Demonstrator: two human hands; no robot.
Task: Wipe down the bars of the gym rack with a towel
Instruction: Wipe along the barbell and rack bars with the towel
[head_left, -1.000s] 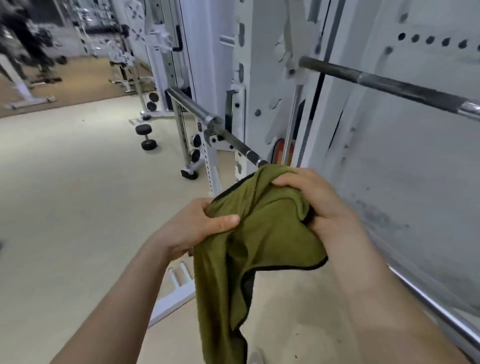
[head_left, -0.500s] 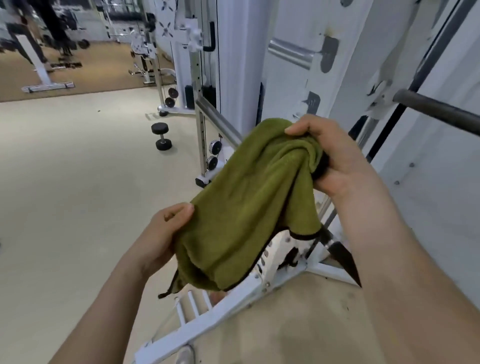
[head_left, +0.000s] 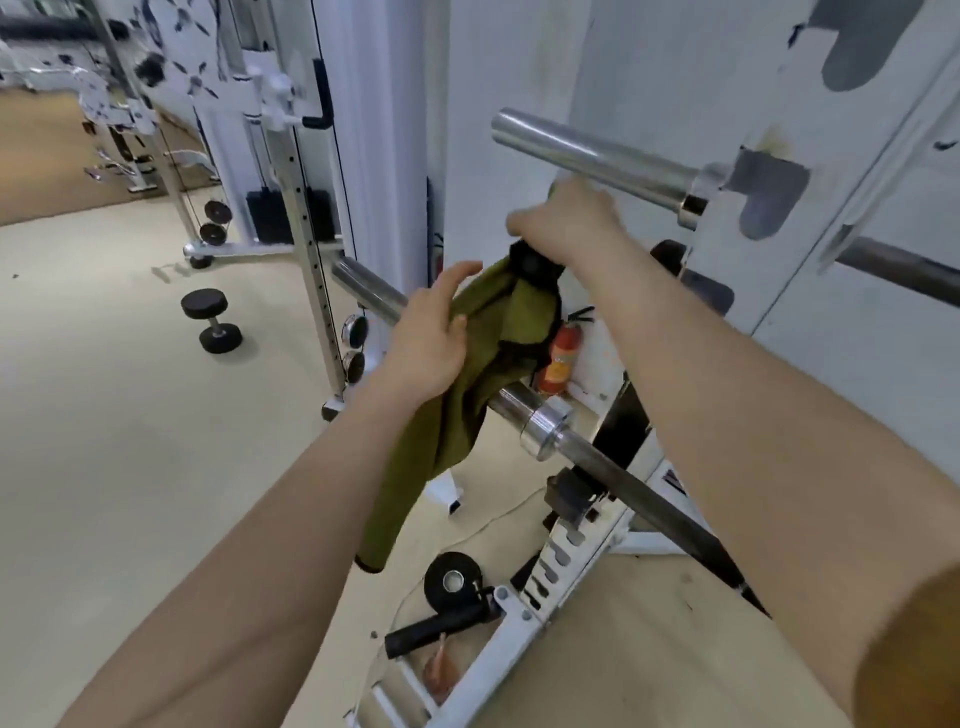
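An olive-green towel (head_left: 470, 384) with a black edge hangs over the chrome sleeve of the lower barbell (head_left: 550, 426), which runs from upper left to lower right across the white rack (head_left: 576, 566). My right hand (head_left: 569, 223) grips the towel's bunched top end just below the upper barbell's chrome sleeve (head_left: 592, 153). My left hand (head_left: 428, 338) lies on the towel where it drapes the lower bar, fingers spread. The towel's tail dangles toward the floor.
A black dumbbell (head_left: 212, 321) lies on the beige floor to the left. A black roller and a handle (head_left: 452, 582) sit at the rack's foot. A red fire extinguisher (head_left: 558, 358) stands behind the lower bar. White cable machines (head_left: 270, 104) stand at the back left.
The view has swung closer to the rack. My right hand has lifted the towel's top end up under the upper bar, and my left hand has moved from the towel's lower edge onto the lower bar.
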